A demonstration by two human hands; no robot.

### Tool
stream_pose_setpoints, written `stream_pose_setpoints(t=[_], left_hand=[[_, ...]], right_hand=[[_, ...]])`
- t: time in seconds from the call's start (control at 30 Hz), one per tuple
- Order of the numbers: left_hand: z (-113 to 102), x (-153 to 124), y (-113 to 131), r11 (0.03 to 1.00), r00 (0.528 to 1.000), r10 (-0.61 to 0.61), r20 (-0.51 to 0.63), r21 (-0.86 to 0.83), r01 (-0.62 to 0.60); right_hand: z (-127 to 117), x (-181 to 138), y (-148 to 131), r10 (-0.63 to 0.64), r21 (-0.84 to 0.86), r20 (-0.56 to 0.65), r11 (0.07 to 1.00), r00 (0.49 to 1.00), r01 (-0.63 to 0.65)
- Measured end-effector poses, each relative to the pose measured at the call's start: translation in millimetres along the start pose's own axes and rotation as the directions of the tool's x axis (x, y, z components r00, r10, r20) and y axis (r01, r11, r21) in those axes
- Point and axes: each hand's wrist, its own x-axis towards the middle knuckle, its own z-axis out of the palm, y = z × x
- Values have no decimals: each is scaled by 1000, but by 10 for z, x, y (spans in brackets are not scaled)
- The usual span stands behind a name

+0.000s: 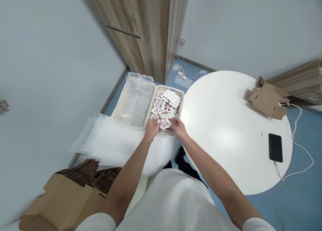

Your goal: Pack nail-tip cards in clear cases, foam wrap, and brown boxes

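Both of my hands are at the near end of a cream perforated basket (182,100) filled with loose printed cards (172,97). Between them is a card with a pinkish print (164,124). The fingers of my left hand (152,129) are closed on its left edge. On the opposite edge, my right hand (179,127) grips the same card with thumb and fingers. More cards lie in a jumbled heap just beyond my fingertips. Left of this basket stands a second cream basket (118,115) holding clear plastic boxes (138,100).
White sheets (110,140) overhang the left side, above folded brown cardboard boxes (67,197). A round white table (221,123) is on my right, bearing a cardboard box (269,100) and a black phone-like device (275,148) with a cable. A wooden cabinet (148,33) stands behind the baskets.
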Motion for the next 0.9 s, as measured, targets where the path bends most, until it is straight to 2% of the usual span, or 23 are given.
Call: stream_pose_setpoints(t=[0.13,0.3,0.43,0.57,0.7,0.8,0.83,0.9], left_hand=[[-12,-124,9,997,997,-74,23,-27,74],[-40,-220,-27,992,992,-117,42,-36,119],[-78,-270,-52,987,982,-162,99,19,161],[-78,-269,-83,984,975,-160,155,105,145],[-72,-198,-134,977,990,-65,124,212,38],[-124,-127,-151,935,990,124,64,327,-138],[-152,-106,-149,894,972,221,75,382,-233],[-208,-70,-135,757,895,414,167,482,-440]], right_hand=[[-26,-80,-53,38,111,4,993,999,-39],[-34,-147,-120,51,122,15,991,999,-52],[-113,-126,-89,50,42,19,998,999,-51],[-215,-107,-22,25,-143,31,990,999,-20],[-253,-137,2,-4,-307,19,952,1000,10],[-250,-162,-12,-10,-355,39,935,999,23],[-248,-167,-19,-13,-355,47,935,999,29],[-249,-169,-34,-19,-339,57,940,998,37]])
